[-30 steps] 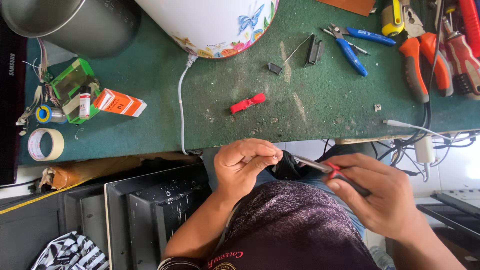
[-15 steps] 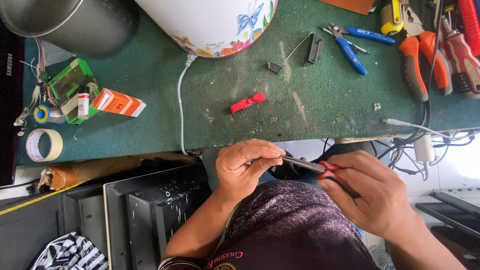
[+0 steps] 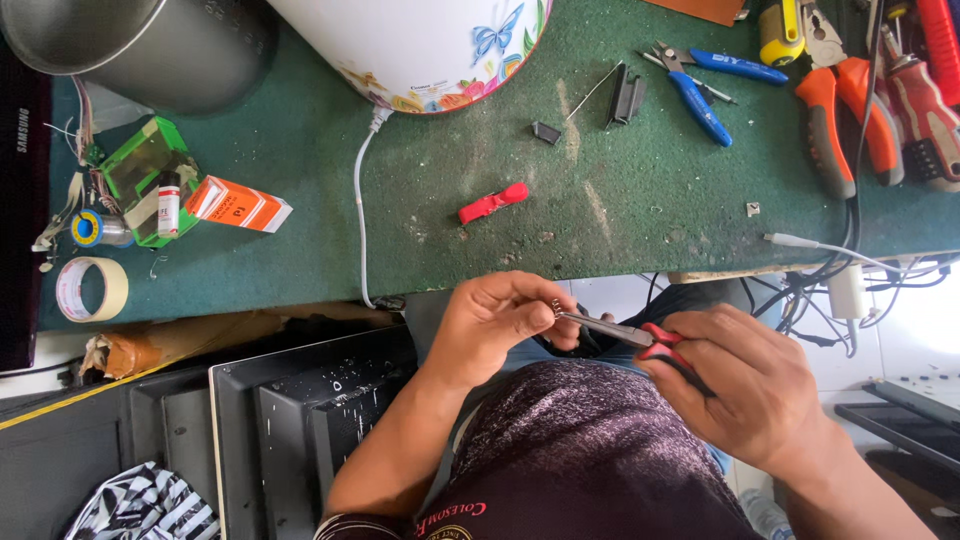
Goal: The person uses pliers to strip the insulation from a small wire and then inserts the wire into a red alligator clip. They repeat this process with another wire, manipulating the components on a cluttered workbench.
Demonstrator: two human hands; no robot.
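Note:
My left hand (image 3: 490, 330) is held below the table's front edge, with its fingertips pinched on a small metal part (image 3: 553, 308) that is too small to identify. My right hand (image 3: 755, 390) grips red-handled needle-nose pliers (image 3: 625, 332). The thin jaws point left, and their tip meets the small part at my left fingertips. Both hands hover over my lap, above a dark patterned shirt (image 3: 590, 450).
On the green table mat (image 3: 650, 190) lie a red clip (image 3: 492, 203), an orange box (image 3: 238, 205), a tape roll (image 3: 90, 288), blue cutters (image 3: 700, 90), orange pliers (image 3: 830, 120) and a white floral appliance (image 3: 420, 45) with its white cord (image 3: 360, 220). A metal pot (image 3: 140, 40) stands far left.
The pliers and my right hand have shifted a little to the left, bringing the jaw tips up to my left fingertips. My left hand has stayed nearly still.

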